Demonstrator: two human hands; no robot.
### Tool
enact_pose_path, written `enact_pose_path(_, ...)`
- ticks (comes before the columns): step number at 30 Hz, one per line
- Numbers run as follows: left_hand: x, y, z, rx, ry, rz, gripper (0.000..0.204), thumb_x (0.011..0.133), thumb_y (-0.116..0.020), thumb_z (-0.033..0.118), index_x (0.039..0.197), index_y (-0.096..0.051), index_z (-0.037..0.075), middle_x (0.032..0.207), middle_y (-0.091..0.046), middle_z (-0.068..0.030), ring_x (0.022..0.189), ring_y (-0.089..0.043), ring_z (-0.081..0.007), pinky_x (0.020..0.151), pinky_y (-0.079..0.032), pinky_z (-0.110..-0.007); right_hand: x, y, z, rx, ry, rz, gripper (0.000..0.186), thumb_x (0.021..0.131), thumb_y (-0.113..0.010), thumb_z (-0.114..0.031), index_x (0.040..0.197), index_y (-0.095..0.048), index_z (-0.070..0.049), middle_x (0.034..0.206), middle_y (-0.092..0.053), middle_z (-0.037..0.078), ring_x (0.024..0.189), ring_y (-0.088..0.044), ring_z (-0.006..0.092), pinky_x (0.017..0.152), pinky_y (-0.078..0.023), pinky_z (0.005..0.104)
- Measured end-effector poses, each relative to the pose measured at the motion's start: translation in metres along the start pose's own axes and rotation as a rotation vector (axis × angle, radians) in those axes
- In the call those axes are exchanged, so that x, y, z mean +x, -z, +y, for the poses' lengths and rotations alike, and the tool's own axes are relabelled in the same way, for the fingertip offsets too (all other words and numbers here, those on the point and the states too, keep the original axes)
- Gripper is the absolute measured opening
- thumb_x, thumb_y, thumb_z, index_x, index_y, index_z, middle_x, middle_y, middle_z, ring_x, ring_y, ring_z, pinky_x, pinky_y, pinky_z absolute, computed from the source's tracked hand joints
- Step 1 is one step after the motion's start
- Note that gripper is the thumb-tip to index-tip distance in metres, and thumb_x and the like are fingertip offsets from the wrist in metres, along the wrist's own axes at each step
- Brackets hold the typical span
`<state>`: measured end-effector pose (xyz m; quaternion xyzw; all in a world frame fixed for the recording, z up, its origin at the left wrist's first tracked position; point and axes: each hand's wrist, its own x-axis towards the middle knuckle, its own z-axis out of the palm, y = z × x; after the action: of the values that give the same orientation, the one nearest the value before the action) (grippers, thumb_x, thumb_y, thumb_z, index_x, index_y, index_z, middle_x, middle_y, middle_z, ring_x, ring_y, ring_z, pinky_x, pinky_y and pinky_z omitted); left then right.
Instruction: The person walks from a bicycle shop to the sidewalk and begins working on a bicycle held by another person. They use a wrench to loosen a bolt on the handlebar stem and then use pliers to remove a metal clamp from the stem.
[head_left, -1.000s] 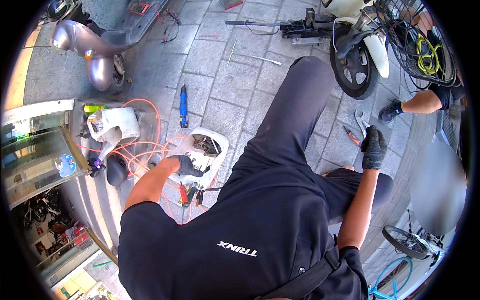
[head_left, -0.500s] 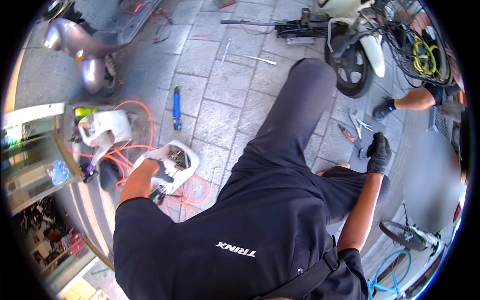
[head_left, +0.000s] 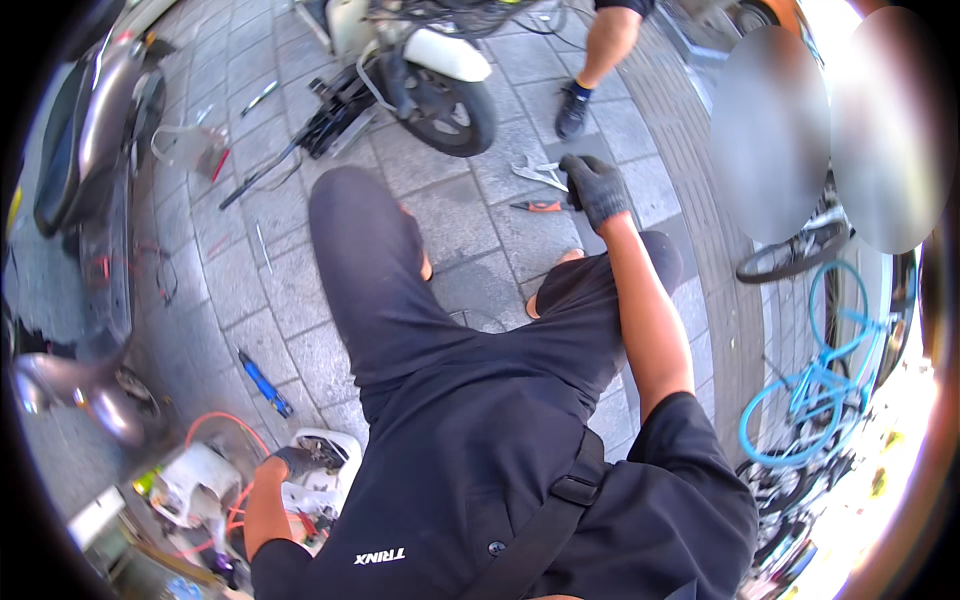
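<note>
Orange-handled tool on the paving under the gloved right hand, fingers curled over its butt end: looks light, stiff, best gripped at the handle; left hand, gloved, closed on the white plastic housing, likely brittle.

Gloved right hand is stretching forward, arm extended; gloved left hand is reaching down low, fingers curled.

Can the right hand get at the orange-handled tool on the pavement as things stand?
Probably yes. The gloved right hand is stretched out beside the orange-handled tool, fingertips about at its handle end, and nothing lies between them; the grey metal tool sits just beyond.
</note>
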<state>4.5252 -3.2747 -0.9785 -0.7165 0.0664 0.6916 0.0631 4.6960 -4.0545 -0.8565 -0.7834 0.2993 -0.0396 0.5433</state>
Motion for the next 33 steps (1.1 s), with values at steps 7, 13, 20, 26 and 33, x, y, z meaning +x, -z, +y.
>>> enact_pose_path(7, -0.097, 0.267, 0.135, -0.777, -0.2, 1.481, 0.034, 0.103, -0.058, 0.029, 0.114, -0.069, -0.002, 0.106, -0.072, -0.0129, 0.098, -0.066, -0.0212, 0.089, -0.051, -0.033, 0.121, 0.012, 0.118, -0.377, -0.204, 0.059, 0.035, 0.088, -0.066, -0.027, 0.114, -0.071, -0.004, 0.088, -0.071, 0.014, 0.077, -0.07, 0.0302, 0.07, -0.056, 0.0384)
enact_pose_path(13, -0.206, 0.397, 0.379, -0.305, -0.884, 1.613, 0.024, 0.099, -0.057, 0.016, 0.112, -0.067, -0.001, 0.108, -0.071, -0.0119, 0.099, -0.066, -0.0228, 0.091, -0.051, -0.036, 0.154, -0.004, 0.226, -0.8, -0.421, -0.114, 0.047, 0.084, -0.064, -0.025, 0.128, -0.066, -0.008, 0.13, -0.065, 0.021, 0.117, -0.064, 0.0384, 0.1, -0.05, 0.0492)
enact_pose_path(20, -0.115, 0.47, 0.55, 0.468, -1.176, 0.827, 0.023, 0.085, -0.075, 0.027, 0.097, -0.073, 0.008, 0.097, -0.073, -0.0097, 0.092, -0.068, -0.0321, 0.087, -0.05, -0.045, 0.183, -0.021, 0.303, -1.257, -0.107, -0.134, 0.055, 0.093, -0.058, -0.023, 0.147, -0.049, -0.012, 0.144, -0.053, 0.011, 0.128, -0.056, 0.0334, 0.103, -0.044, 0.054)
enact_pose_path(26, -0.084, 0.48, 0.567, 0.411, -0.928, 0.612, 0.034, 0.088, -0.074, 0.037, 0.101, -0.076, 0.005, 0.095, -0.075, -0.0148, 0.094, -0.07, -0.0334, 0.088, -0.051, -0.044, 0.216, -0.038, 0.333, -1.142, -0.037, -0.294, 0.057, 0.095, -0.056, -0.026, 0.146, -0.046, -0.002, 0.141, -0.056, 0.018, 0.121, -0.058, 0.0323, 0.099, -0.047, 0.0474)
enact_pose_path(33, -0.076, 0.483, 0.56, 0.413, -0.863, 0.6, 0.041, 0.092, -0.068, 0.04, 0.106, -0.074, 0.002, 0.103, -0.073, -0.0189, 0.1, -0.068, -0.0372, 0.093, -0.051, -0.045, 0.209, -0.085, 0.313, -1.14, 0.052, -0.358, 0.031, 0.096, -0.056, -0.029, 0.115, -0.068, -0.007, 0.115, -0.068, 0.016, 0.105, -0.068, 0.0307, 0.084, -0.053, 0.0448)
